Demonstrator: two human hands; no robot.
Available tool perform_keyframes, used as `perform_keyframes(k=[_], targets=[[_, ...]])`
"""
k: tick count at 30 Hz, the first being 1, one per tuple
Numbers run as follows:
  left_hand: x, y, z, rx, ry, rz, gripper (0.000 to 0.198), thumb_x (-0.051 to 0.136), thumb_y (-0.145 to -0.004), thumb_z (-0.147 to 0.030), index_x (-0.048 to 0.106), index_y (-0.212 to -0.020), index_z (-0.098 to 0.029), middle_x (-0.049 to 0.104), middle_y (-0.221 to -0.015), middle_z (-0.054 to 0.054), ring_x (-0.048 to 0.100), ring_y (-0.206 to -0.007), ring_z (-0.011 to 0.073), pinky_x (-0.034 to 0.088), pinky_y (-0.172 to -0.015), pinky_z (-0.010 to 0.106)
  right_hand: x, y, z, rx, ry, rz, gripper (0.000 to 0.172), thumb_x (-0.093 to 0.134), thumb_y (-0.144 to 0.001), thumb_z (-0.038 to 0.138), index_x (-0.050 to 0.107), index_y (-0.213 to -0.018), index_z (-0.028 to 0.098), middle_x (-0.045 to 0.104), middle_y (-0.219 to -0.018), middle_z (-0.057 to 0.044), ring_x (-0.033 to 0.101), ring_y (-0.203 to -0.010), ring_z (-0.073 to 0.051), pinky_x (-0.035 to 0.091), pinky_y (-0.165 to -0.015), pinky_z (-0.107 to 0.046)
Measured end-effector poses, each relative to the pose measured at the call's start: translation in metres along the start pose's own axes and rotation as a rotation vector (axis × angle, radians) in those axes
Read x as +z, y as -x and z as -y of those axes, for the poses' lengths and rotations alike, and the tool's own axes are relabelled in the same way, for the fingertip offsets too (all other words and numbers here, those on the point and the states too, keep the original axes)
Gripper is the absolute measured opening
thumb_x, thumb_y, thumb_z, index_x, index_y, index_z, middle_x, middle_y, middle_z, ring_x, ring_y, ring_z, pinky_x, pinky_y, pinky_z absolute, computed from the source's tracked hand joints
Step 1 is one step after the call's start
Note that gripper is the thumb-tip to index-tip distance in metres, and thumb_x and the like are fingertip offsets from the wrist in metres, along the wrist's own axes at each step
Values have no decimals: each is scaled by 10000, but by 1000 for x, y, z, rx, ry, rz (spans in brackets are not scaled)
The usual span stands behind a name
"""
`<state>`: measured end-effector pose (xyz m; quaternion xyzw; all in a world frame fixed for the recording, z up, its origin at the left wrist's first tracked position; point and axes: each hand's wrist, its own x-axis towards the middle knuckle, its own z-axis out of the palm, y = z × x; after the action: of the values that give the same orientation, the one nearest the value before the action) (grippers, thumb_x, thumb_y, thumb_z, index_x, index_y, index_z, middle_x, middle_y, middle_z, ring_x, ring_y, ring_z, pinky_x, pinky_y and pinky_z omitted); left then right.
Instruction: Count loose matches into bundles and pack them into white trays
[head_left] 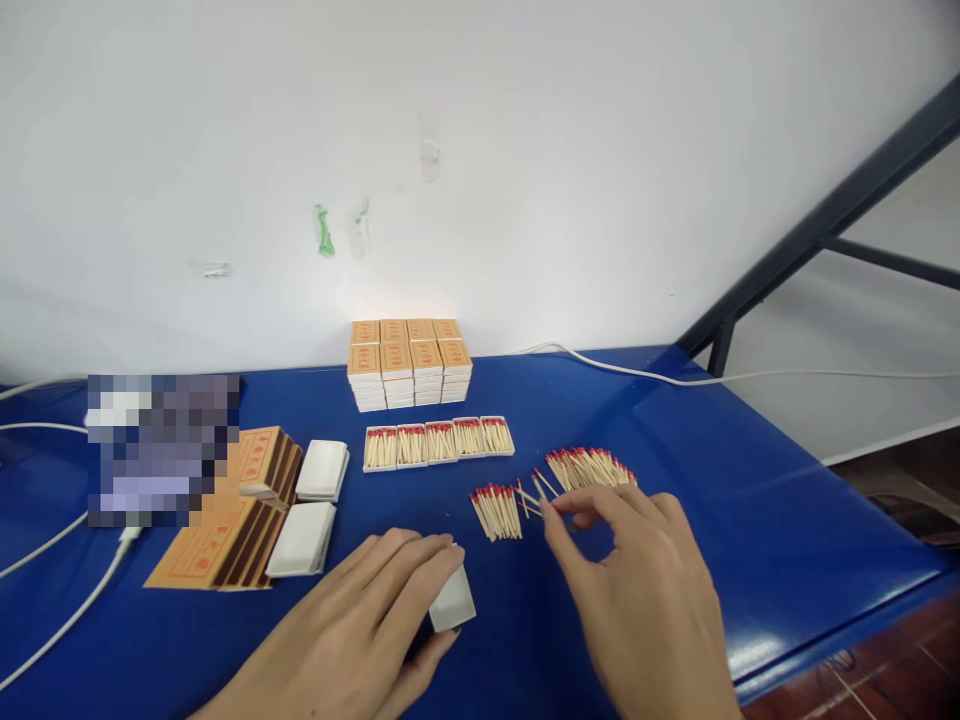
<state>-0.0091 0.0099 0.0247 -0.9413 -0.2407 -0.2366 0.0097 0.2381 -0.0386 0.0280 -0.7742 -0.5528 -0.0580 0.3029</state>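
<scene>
So five filled trays (380, 469) are lined up at the back, but the white tray (454, 600) clamped in the left hand (375, 600) looks empty, and there's loose matches (497, 512) left beside the right hand (645, 580), can't tell if it's pinching any.

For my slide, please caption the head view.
Left hand holding a white matchbox tray, right hand at loose red-tipped matches on a blue table.

Our left grip (367, 605) covers part of the white matchbox tray (454, 602) it holds. Our right grip (637, 585) hides the near side of the match heap (585, 467) just beyond; we cannot tell whether it pinches the nearest match (540, 487). Left of both grips, pixelation blurs an object (161, 450) we cannot identify.
</scene>
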Motion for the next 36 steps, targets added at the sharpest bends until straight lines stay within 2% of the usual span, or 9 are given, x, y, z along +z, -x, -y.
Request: perform_keyframes(k=[6,12,21,24,28,36], targets=[[0,1,0,-11,21,-20,326,438,-1182,-287,628,-1407,-148,817,-1276,88,825,-1140,243,693,-981,364,9,9,17,-41,-48,54,201,641,-992,349,698,-817,269,725,-849,-45,588,-881,-280,460,-738,-412],[2,3,0,-10,28,-7,327,456,-1167,-259,622,-1424,-145,808,-1303,96,815,-1165,252,687,-1011,385,13,14,20,-75,2,68,241,608,-1022,370,701,-823,272,718,-850,-56,584,-859,-291,446,-764,-445],[1,4,1,-12,30,0,334,460,-1174,-279,621,-1436,-147,807,-1307,94,811,-1179,248,686,-1009,367,4,1,-8,12,-44,113,266,590,-1033,455,778,-987,272,754,-937,-77,606,-947,-311,481,-801,-453],[2,4,1,-22,40,-1,341,473,-1172,-292,618,-1446,-148,806,-1304,98,814,-1171,248,686,-1009,370,4,-1,-15,11,-59,166,242,603,-1017,426,778,-938,278,754,-940,-65,609,-979,-309,484,-841,-462],[0,4,1,-22,43,11,342,465,-1176,-298,614,-1443,-146,810,-1292,99,819,-1154,245,689,-995,359,5,0,-16,5,-72,201,292,586,-1021,435,749,-841,274,744,-899,-62,610,-950,-301,468,-821,-450],[2,2,0,0,14,23,347,443,-1180,-290,615,-1435,-131,806,-1298,110,814,-1170,263,697,-993,402,3,-1,-23,28,12,122,369,560,-1023,502,746,-820,256,756,-877,-93,574,-897,-313,428,-792,-461]])
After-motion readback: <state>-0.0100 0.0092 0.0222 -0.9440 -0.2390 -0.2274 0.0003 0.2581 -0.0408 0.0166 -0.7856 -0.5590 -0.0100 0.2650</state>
